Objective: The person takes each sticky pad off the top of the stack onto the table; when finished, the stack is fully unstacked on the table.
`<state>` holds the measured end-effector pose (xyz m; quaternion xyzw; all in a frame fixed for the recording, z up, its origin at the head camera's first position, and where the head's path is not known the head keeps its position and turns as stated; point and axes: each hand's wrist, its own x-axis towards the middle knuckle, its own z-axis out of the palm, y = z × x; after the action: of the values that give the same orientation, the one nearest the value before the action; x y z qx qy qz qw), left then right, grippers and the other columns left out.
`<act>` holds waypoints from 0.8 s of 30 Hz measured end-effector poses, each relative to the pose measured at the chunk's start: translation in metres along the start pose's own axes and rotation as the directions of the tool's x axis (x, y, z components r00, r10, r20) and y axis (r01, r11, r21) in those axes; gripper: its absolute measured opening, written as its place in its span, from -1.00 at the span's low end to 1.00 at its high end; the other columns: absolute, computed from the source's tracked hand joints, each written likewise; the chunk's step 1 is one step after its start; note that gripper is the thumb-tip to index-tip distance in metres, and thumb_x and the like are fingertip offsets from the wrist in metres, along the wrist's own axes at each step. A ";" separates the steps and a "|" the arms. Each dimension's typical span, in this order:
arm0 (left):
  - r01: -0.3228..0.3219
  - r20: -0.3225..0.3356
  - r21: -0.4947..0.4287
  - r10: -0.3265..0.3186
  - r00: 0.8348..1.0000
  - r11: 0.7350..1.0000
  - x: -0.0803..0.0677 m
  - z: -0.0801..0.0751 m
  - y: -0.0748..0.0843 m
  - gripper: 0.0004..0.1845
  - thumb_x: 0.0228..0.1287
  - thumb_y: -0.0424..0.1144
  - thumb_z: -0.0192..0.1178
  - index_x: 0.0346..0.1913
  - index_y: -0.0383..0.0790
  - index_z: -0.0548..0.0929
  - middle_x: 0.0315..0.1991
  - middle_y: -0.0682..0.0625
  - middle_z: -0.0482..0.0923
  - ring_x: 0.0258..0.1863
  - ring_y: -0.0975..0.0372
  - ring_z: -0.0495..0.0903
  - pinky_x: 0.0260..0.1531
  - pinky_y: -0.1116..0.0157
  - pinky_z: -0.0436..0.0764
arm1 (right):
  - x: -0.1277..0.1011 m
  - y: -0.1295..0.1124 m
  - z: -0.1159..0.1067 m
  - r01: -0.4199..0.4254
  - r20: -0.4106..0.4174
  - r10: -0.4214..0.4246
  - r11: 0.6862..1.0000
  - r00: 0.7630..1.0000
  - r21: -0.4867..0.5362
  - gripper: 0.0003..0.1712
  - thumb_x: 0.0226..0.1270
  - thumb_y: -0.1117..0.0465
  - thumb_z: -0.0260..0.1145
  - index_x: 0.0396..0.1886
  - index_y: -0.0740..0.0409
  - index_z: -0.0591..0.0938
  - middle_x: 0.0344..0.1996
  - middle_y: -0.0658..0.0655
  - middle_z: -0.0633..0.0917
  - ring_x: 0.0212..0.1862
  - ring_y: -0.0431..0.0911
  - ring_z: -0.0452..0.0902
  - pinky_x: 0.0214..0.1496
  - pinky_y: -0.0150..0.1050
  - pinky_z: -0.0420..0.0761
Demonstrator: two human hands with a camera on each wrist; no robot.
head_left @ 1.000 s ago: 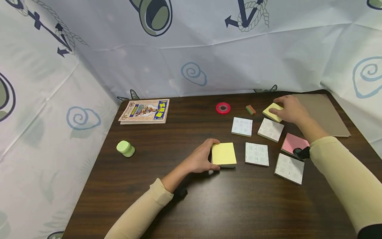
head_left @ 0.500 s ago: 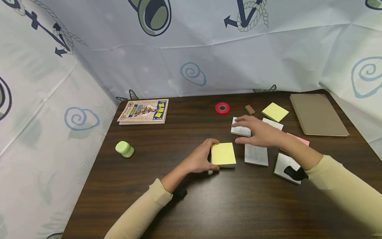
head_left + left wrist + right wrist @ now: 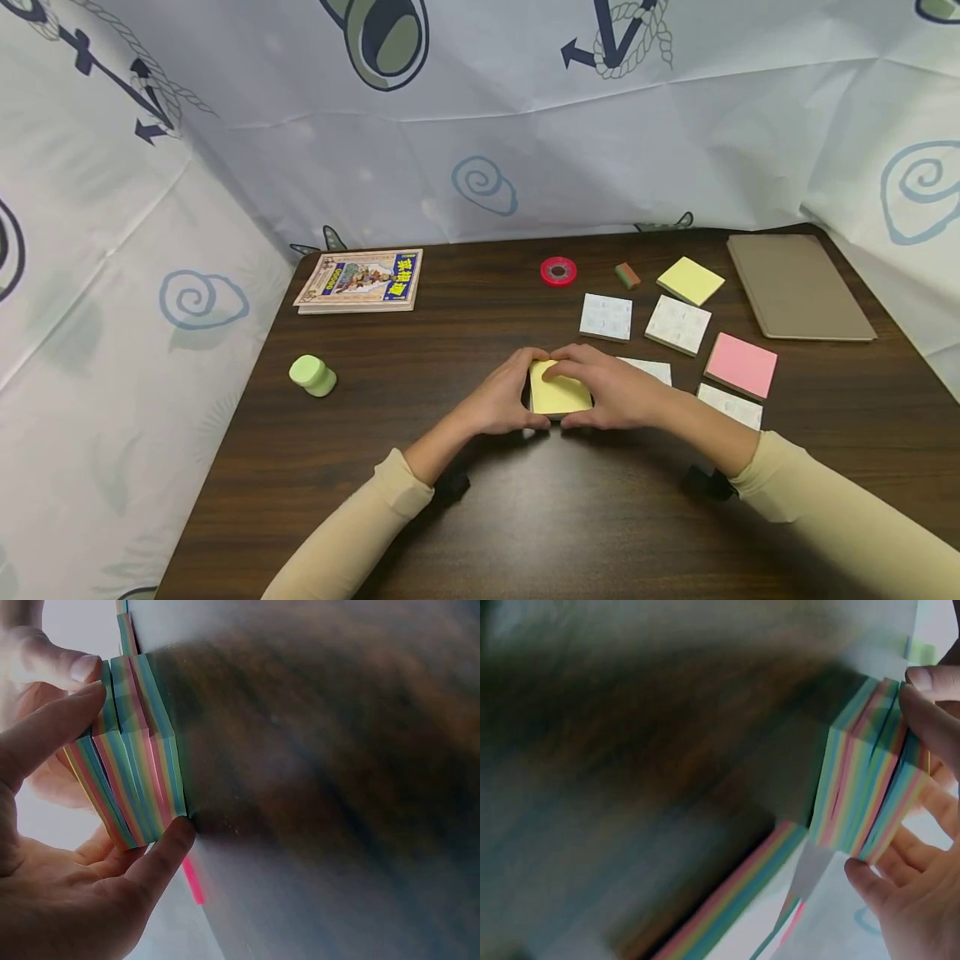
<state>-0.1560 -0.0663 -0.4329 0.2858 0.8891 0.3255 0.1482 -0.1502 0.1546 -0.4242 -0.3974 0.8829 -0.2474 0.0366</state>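
A thick yellow sticky-note pad [image 3: 557, 392] lies on the dark wooden table [image 3: 525, 517], near the middle. My left hand [image 3: 501, 398] grips its left side, thumb at the near edge. My right hand [image 3: 609, 392] holds its right side, with fingers laid over the top. In the left wrist view the pad's rainbow-striped edge [image 3: 139, 780] sits between my left thumb [image 3: 169, 844] and forefinger [image 3: 56, 724]. The right wrist view shows the same striped edge [image 3: 862, 780] with my right fingertips [image 3: 930, 682] on it and the thumb [image 3: 870, 877] below.
Right of my hands lie several white pads [image 3: 606, 317], a pink pad [image 3: 741, 364] and a second yellow pad [image 3: 691, 280]. Behind are a red tape roll [image 3: 558, 271], an eraser [image 3: 627, 275], a brown notebook [image 3: 798, 286], a picture book [image 3: 362, 280]. A green cylinder [image 3: 312, 374] stands left.
My right hand has left the far yellow pad at the back right, swept across the white pads, and now holds the near yellow pad. The left hand has stayed put.
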 end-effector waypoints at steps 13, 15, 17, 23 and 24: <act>0.021 0.004 0.020 -0.021 1.000 1.000 0.000 0.000 0.000 0.00 -0.14 -0.23 0.61 0.37 -0.23 0.24 0.27 -0.04 0.34 0.16 0.16 0.41 0.18 0.18 0.40 | -0.001 -0.005 -0.003 -0.046 -0.027 0.045 0.998 0.999 -0.038 -0.33 -0.06 -0.04 0.60 0.10 0.00 0.62 0.16 0.07 0.52 0.14 -0.08 0.43 0.04 -0.10 0.53; 0.020 0.004 0.021 -0.020 1.000 1.000 0.000 0.000 0.001 0.00 -0.15 -0.25 0.61 0.37 -0.24 0.24 0.26 -0.05 0.34 0.14 0.16 0.41 0.18 0.18 0.40 | -0.005 -0.005 -0.008 -0.059 -0.026 0.058 0.997 0.998 -0.050 -0.34 -0.07 -0.04 0.61 0.08 0.00 0.63 0.16 0.07 0.52 0.13 -0.08 0.44 0.03 -0.09 0.53; 0.014 0.000 0.023 -0.014 1.000 1.000 0.000 0.000 0.001 0.00 -0.16 -0.26 0.61 0.37 -0.26 0.25 0.25 -0.06 0.35 0.13 0.16 0.41 0.18 0.19 0.39 | -0.009 -0.004 -0.014 -0.075 -0.029 0.073 0.996 0.997 -0.053 -0.34 -0.08 -0.03 0.62 0.07 0.01 0.64 0.15 0.07 0.53 0.13 -0.07 0.44 0.04 -0.07 0.52; 0.001 -0.017 0.032 0.000 1.000 0.999 0.001 0.002 0.000 -0.03 -0.16 -0.27 0.61 0.34 -0.28 0.28 0.27 -0.09 0.36 0.19 0.15 0.40 0.23 0.20 0.35 | -0.044 0.007 -0.039 -0.172 -0.098 0.165 0.983 0.981 -0.062 -0.38 -0.05 0.00 0.61 0.06 0.00 0.64 0.12 0.11 0.55 0.15 0.02 0.46 0.10 0.01 0.48; 0.001 -0.018 0.033 -0.001 1.000 0.999 0.001 0.002 0.000 -0.03 -0.16 -0.27 0.62 0.34 -0.29 0.28 0.27 -0.09 0.36 0.19 0.15 0.40 0.23 0.20 0.35 | -0.053 0.011 -0.044 -0.193 -0.116 0.185 0.979 0.976 -0.068 -0.39 -0.04 0.01 0.60 0.06 0.01 0.64 0.12 0.13 0.56 0.14 0.05 0.46 0.08 0.02 0.48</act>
<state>-0.1556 -0.0650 -0.4342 0.2848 0.8957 0.3134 0.1356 -0.1329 0.2165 -0.3978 -0.2985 0.9265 -0.2293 -0.0040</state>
